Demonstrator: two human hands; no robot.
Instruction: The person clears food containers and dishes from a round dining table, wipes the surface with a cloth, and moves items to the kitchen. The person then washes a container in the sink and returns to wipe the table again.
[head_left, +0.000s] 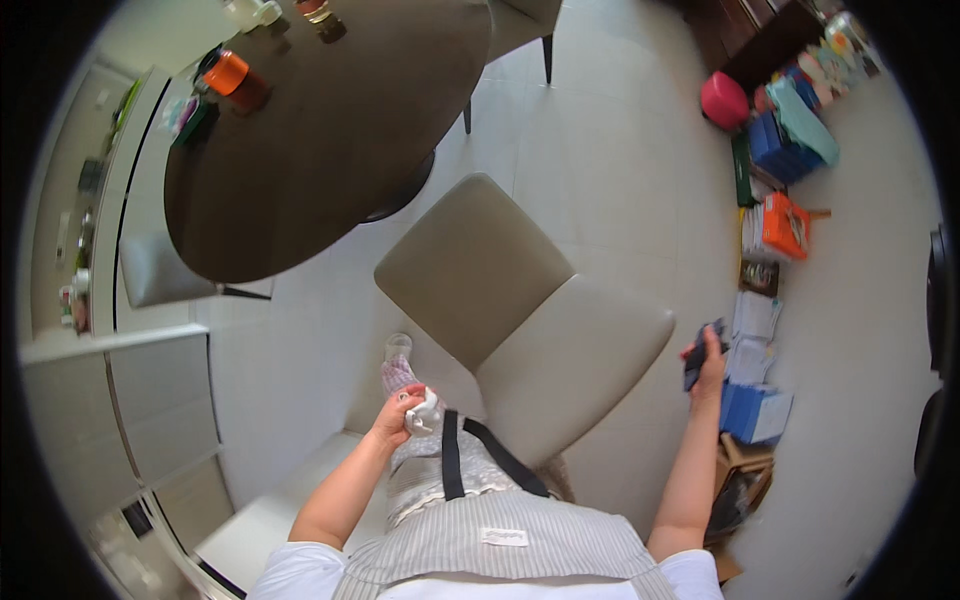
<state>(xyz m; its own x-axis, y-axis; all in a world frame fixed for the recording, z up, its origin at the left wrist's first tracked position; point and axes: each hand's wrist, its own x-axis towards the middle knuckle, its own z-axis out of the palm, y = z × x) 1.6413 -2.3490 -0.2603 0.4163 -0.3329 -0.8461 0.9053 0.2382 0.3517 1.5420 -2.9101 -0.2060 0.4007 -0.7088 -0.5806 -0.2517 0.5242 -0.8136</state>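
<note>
My left hand (397, 415) is closed around a crumpled white cloth or tissue (424, 414), in front of my lap. Out to the right, my right hand (708, 366) grips a bunched dark cloth-like item (697, 360); its exact kind is unclear. Between the two hands stands a chair with a beige padded seat (472, 262) and backrest (577, 360). A striped apron (495, 536) with black straps covers my front.
A dark oval table (322, 142) at the upper left bears an orange jar (225, 73). Along the right wall are blue bins (780, 150), stacked papers (752, 315), an orange box (785, 226) and a cardboard box (742, 469). White cabinets (161, 401) line the left.
</note>
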